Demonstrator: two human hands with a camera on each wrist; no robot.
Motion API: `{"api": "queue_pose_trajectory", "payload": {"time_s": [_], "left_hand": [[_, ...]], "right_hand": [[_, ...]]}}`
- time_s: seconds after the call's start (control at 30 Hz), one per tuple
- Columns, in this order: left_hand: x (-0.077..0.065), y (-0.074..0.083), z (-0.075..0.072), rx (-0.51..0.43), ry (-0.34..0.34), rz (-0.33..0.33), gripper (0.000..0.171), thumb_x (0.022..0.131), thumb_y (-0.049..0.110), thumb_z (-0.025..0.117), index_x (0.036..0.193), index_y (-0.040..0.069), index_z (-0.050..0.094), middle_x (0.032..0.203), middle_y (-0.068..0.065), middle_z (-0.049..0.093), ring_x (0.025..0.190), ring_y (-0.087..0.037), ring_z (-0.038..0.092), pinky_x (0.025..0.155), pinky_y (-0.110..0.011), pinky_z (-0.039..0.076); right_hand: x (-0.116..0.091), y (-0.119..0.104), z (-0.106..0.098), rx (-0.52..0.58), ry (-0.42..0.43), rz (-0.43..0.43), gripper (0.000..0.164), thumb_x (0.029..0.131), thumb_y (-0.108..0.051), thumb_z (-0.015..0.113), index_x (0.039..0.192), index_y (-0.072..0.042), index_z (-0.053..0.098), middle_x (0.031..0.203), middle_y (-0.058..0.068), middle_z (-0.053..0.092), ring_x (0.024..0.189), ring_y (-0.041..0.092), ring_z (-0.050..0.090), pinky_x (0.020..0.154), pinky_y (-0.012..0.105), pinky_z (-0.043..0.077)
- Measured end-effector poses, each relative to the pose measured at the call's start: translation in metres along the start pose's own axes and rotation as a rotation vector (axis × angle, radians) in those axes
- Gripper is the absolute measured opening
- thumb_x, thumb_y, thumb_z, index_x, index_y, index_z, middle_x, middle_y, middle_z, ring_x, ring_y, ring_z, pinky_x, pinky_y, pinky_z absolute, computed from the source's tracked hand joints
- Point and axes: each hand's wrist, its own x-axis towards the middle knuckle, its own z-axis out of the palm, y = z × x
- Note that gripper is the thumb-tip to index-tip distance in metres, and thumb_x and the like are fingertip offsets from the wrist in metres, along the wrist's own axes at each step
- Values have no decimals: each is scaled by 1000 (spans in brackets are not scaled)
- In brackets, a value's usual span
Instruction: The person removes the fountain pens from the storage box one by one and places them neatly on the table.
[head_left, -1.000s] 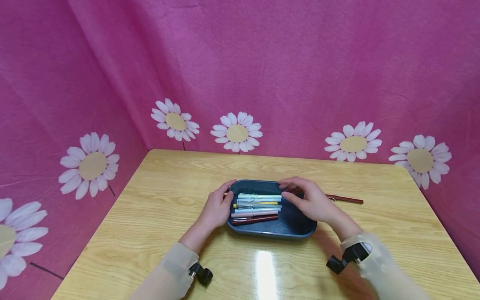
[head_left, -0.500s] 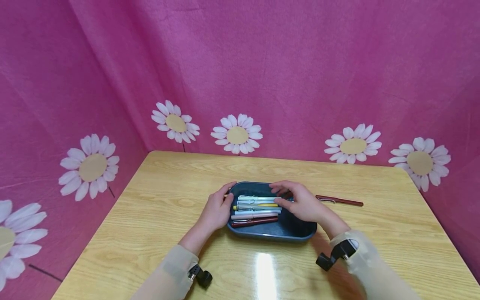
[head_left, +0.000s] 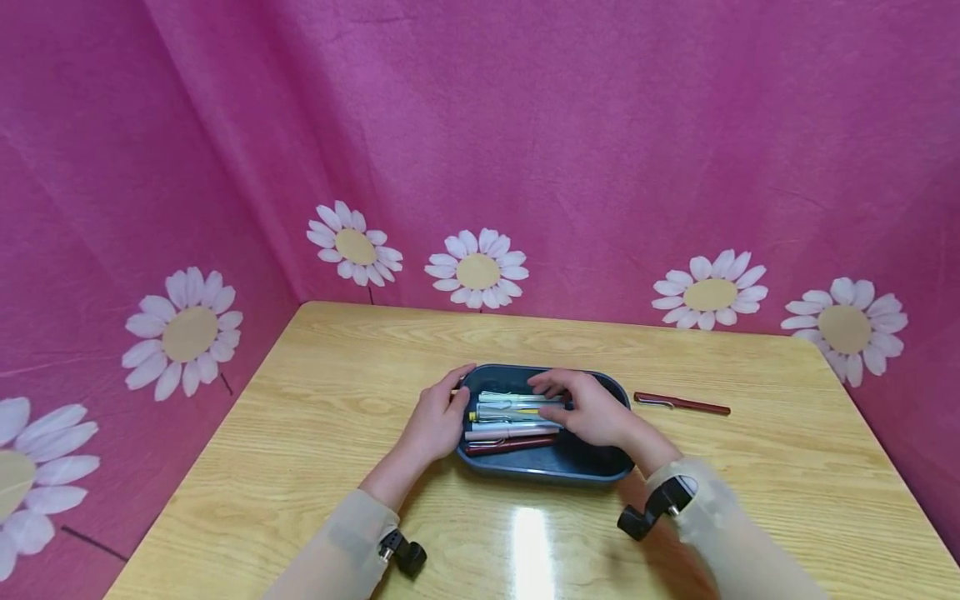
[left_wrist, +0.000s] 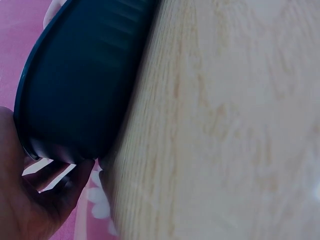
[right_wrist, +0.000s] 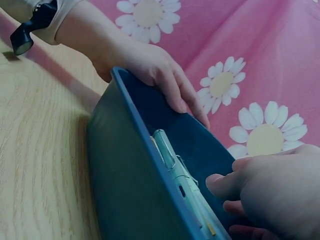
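A dark blue tray point(head_left: 540, 476) on a wooden desk point(head_left: 360, 358), between the left and right edges and a little way in from the back edge. Inside, toward the tray's left end, a row of slim pens point(head_left: 512, 433) lying side by side: pale green, light blue, grey, lilac, with a touch of yellow, and a maroon pen point(head_left: 512, 446) nearest the tray's front edge. Between the tray and the desk's right edge, a dark red loose pen point(head_left: 681, 403).

Grips the tray's left end with the left hand point(head_left: 433, 427), thumb over the rim, fingers outside. Reaches into the tray with the right hand point(head_left: 596, 412), fingers loosely bent and apart from the thumb, nothing visibly held; hard to tell whether touching the pens.

As a judgement, could scatter the row or catch two at once by closing carelessly on pens packed so tightly. Could tip or slide the tray by pressing on one edge with the left grip slack. Could send the loose pen rolling by brushing it with the right sleeve point(head_left: 750, 533).

Compared with a second ago, reaches further left with the right hand, now over the pens' right ends, leaving the loose pen wholly uncovered. Keeps the left hand in the same place.
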Motion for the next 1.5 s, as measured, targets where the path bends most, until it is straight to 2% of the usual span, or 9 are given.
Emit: {"api": "queue_pose_trajectory", "payload": {"time_s": [0.37,0.5,0.8,1.07,1.3,1.5], "left_hand": [[0,1,2,-9,-8,0,47,115,23,45,161,19,47,155,-14,53,141,-32,51,117,-56,38],[0,0,2,-7,-4,6,46,115,23,45,161,19,47,156,-14,52,142,-32,51,117,-56,38],[2,0,0,-9,-1,19,47,115,24,44,161,19,46,154,-13,54,138,-31,53,116,-56,39],[3,-1,0,-4,-6,29,47,115,23,44,161,18,47,151,-14,56,135,-31,55,116,-55,40],[2,-3,0,-4,-5,18,46,115,24,44,161,19,47,151,-14,56,135,-31,55,117,-55,39],[1,-3,0,-15,-6,14,47,115,24,44,161,19,47,152,-13,56,136,-31,54,117,-55,39]], "right_hand": [[5,0,11,-39,-50,53,41,95,-4,78,135,-4,68,124,9,70,107,24,65,96,49,53],[6,-1,12,-68,-63,42,38,95,-5,79,132,-4,70,123,7,70,104,21,64,94,47,54],[9,-6,9,-93,-42,35,34,95,-3,78,129,-5,72,120,7,71,102,21,64,94,48,54],[12,-6,14,-69,-89,60,33,95,-6,79,127,-3,72,117,5,71,100,18,65,93,45,56],[14,-3,18,-110,-111,62,31,94,-9,82,124,-6,73,116,3,71,99,16,66,92,42,57],[16,0,22,-143,-100,47,29,94,-7,81,122,-6,74,106,0,69,91,14,62,83,35,56]]}}
